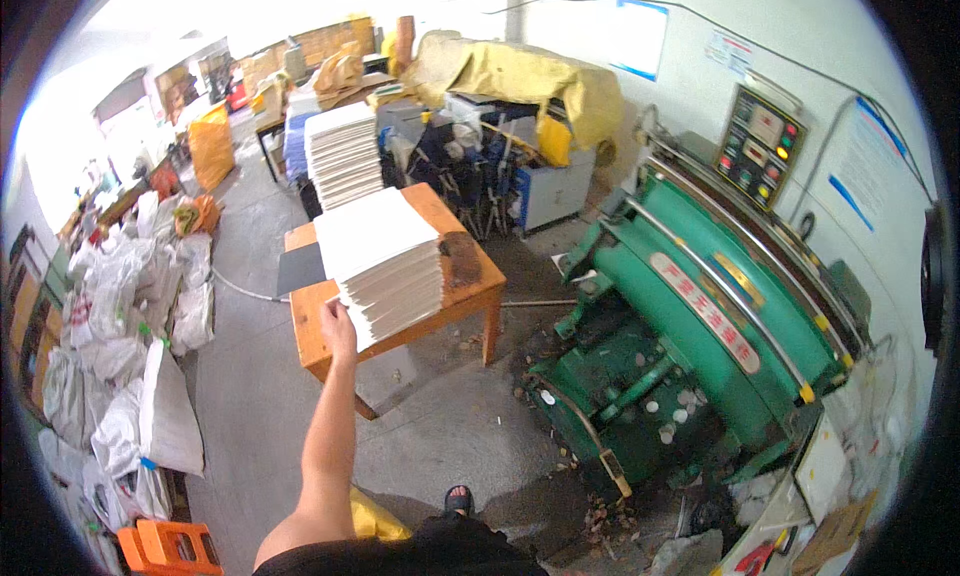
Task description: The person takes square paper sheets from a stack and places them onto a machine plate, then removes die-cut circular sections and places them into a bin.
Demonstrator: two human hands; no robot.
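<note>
A tall stack of white sheets [378, 238] stands on a wooden table [472, 294], its side edges fanned and uneven. My left hand [338, 330] is at the stack's near left corner, fingers curled in against it. Whatever lies between those fingers is hidden. To the left of the stack, a dark flat sheet [301, 268] lies at the table's edge. A brown patch or piece [460, 260] shows on the tabletop to the right. Behind the table rises a second tall stack of sheets [343, 154]. My right hand is out of view.
On the right stands a large green press machine [690, 296] with a control panel [760, 146]. White sacks [150, 406] are heaped along the left, near an orange plastic stool [168, 548]. Scraps litter the floor by the machine. A yellow cover [520, 76] drapes equipment at the back.
</note>
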